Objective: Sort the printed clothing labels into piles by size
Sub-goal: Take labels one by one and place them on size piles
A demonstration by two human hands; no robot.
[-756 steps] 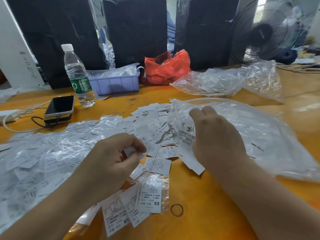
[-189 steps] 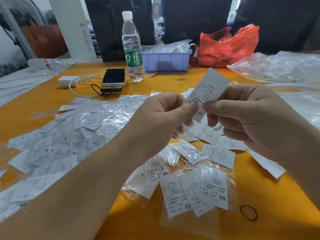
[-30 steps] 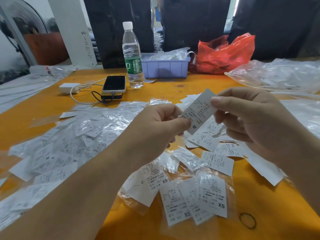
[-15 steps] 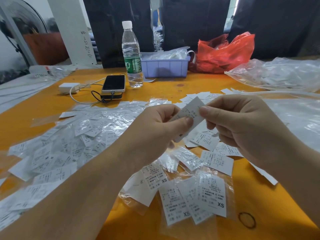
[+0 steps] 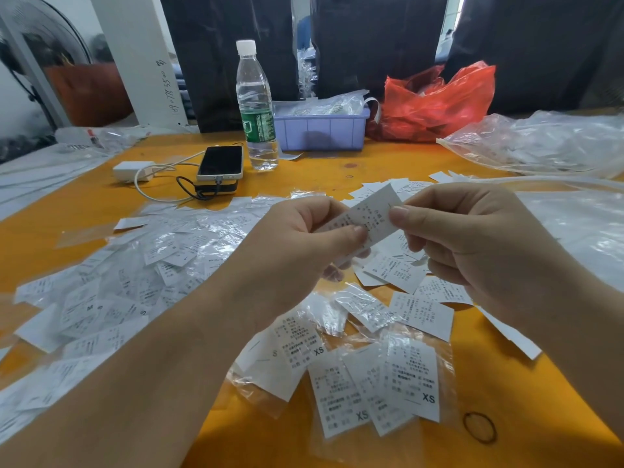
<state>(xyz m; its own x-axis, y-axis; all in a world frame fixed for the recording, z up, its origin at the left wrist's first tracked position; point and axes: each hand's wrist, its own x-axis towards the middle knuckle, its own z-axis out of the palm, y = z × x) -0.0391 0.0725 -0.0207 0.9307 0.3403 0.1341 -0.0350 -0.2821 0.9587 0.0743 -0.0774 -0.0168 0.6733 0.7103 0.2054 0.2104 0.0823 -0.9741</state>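
label (image 5: 366, 220), pinched between left hand (image 5: 297, 244) and right hand (image 5: 472, 238)

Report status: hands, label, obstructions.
Left hand and right hand both pinch one label above the table. XS pile sits nearest. Nothing blocking.

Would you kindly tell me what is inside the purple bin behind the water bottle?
The purple bin holds crinkled clear plastic bags with white labels; anything beneath them is covered.

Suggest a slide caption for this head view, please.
Both hands pinch one label above sorted piles.
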